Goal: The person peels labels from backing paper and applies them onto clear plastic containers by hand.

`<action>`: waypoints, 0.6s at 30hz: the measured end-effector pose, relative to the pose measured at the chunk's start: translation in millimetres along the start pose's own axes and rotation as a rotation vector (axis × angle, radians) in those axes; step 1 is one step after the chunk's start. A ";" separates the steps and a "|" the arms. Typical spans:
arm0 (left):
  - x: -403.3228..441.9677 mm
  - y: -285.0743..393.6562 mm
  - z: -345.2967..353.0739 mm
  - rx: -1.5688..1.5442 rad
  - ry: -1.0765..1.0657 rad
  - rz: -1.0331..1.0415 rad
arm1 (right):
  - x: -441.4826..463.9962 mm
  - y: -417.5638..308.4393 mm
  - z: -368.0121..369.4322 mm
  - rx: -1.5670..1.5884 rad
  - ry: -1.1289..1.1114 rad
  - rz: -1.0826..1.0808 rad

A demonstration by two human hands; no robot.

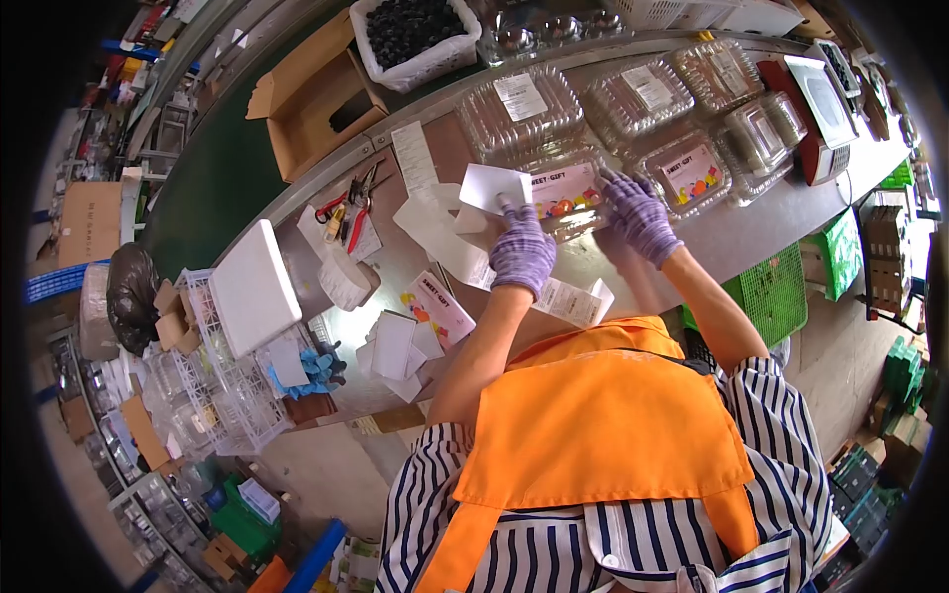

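Note:
Both my hands wear purple knitted gloves. My left hand (pixel 521 252) has its fingers mostly curled and pinches the lower edge of a blank white paper (pixel 482 184). Just beyond it, a pink "SWEET-GIFT" label (pixel 565 190) lies across the lid of a clear plastic clamshell box (pixel 576 225). My right hand (pixel 638 215) rests at the right end of that label and box, fingers stretched and apart. To the right stands another clamshell box (pixel 682 174) with the same kind of label. Long printed paper strips (pixel 440 232) lie left of and below my left hand.
Several clamshell boxes (pixel 521 107) with white stickers stand at the back. Pliers and cutters (pixel 358 203) lie on the left, near a loose pink label (pixel 438 308) and white papers (pixel 393 346). A lined crate of dark fruit (pixel 415 35), a cardboard box (pixel 311 104) and a red scale (pixel 816 119) are farther off.

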State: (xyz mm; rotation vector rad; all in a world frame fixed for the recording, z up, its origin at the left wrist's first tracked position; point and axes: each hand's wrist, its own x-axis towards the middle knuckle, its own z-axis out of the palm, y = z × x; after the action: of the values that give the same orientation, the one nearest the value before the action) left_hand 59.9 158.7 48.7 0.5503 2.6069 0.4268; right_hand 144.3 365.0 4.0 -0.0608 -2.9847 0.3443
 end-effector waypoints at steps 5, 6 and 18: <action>-9.0 -18.9 3.7 -0.164 0.235 0.061 | -1.8 5.7 5.8 0.336 0.135 0.329; -9.3 -21.4 3.1 -0.191 0.262 0.017 | -0.4 4.0 6.3 0.372 0.116 0.390; 49.1 -70.9 9.3 -1.232 0.426 -0.121 | 17.4 5.5 6.6 0.492 0.011 0.629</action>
State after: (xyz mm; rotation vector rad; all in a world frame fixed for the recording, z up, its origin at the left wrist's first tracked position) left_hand 2.1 120.4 -3.5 -0.1517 2.0977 2.0263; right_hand 126.3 369.9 -1.4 -0.9395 -2.6967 1.1155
